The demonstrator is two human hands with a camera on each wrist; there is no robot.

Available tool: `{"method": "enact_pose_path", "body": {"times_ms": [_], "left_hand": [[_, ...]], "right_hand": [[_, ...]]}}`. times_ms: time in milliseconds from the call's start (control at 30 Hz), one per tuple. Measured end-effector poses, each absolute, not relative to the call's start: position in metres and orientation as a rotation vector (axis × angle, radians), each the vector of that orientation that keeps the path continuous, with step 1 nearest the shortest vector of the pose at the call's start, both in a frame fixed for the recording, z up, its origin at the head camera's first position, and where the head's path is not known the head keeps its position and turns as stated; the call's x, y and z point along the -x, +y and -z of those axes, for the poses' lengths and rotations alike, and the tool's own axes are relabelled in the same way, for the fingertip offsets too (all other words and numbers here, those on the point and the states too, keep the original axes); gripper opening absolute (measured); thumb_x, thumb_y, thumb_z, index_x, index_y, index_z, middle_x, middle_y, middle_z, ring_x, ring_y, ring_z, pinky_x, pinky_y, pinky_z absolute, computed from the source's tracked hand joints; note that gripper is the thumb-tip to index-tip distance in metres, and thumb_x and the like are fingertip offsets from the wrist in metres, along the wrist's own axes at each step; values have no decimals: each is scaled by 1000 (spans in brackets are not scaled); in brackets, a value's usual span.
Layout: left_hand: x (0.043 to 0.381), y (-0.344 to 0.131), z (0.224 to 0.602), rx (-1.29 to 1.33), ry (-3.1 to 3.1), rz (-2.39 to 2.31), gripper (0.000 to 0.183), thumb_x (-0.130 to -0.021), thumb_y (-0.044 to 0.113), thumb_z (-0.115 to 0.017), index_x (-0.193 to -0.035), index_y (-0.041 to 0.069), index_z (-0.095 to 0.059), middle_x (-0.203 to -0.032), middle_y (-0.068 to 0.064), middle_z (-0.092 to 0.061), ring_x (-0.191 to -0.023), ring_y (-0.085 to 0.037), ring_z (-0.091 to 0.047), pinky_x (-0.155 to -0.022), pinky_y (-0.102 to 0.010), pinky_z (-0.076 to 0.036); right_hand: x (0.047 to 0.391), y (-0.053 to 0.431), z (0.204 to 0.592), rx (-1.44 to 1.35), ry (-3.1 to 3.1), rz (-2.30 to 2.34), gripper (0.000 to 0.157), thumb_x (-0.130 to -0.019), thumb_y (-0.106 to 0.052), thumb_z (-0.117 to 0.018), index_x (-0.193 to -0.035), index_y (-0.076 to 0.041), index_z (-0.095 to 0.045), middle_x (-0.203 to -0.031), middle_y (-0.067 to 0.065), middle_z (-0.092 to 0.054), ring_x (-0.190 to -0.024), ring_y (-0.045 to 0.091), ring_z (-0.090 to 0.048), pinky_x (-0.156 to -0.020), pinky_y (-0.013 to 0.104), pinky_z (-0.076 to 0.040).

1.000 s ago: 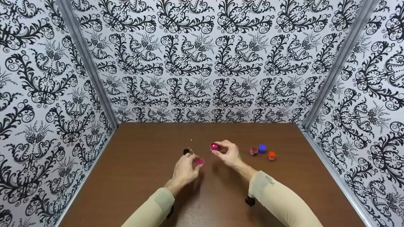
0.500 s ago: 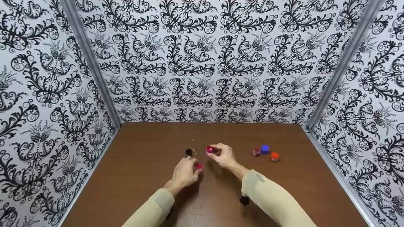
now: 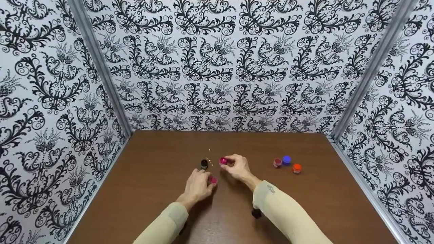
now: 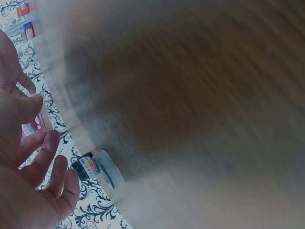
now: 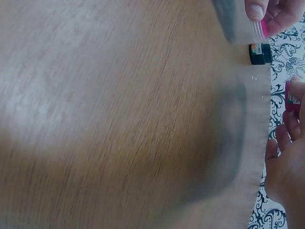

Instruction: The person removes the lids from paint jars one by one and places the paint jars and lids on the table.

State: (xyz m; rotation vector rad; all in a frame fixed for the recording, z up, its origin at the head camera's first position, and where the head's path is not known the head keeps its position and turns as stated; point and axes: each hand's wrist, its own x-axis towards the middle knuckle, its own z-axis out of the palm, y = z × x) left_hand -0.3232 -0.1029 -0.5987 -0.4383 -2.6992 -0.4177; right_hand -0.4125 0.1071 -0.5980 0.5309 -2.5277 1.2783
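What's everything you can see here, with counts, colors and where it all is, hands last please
Table: one, brown, under everything
Walls: three, white with black scrolls, left, back and right
Corner posts: two, grey, at the back corners
Pink jar: one, pink, in the right hand
Round piece, perhaps a lid: one, pink, in the left hand
Black jar: one, black, just beyond the left hand
Clear disc: one, clear, by the black jar
Shiny bits: several, pale, between the jars
Right-side jars: three, dark red, blue, orange, grouped
Sleeves: two, cream, on the arms
Hands: two, bare, near table center
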Motion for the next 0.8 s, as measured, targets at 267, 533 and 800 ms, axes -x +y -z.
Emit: {"method": "enact_pose_path", "body": {"times_ms": [267,533,800], "left_hand": [[324,-101,598,422,-2678,380,23,-91,35,-90,-97,14,-83,-96,-3,-78,-90,-28,-64,-83,-46,-58],[324,-101,603,456,-2646,279,21,-88,35,-92,-95,16,-85,-95,-3,-80,-89,-29,-63,-81,-45,-57],[324,-103,605,428,-2691,223,22,-88,38,-91,-93,17,-84,-96,-4,-82,-93,-30,-63,-80,-49,-55]], "right_hand": [[419,111,609,-462,-2606,-1211,31,-88,-18,-94,-116,-5,-88,-108,14,-85,-101,30,-78,-96,47,-65],[423,110,617,-393,-2709,-1130,29,-89,-24,-94,-115,-12,-89,-114,9,-87,-111,31,-79,-104,52,-63],[431,101,627,-428,-2684,-1118,27,-89,-30,-92,-112,-16,-89,-114,7,-87,-113,31,-79,-104,53,-62]]}}
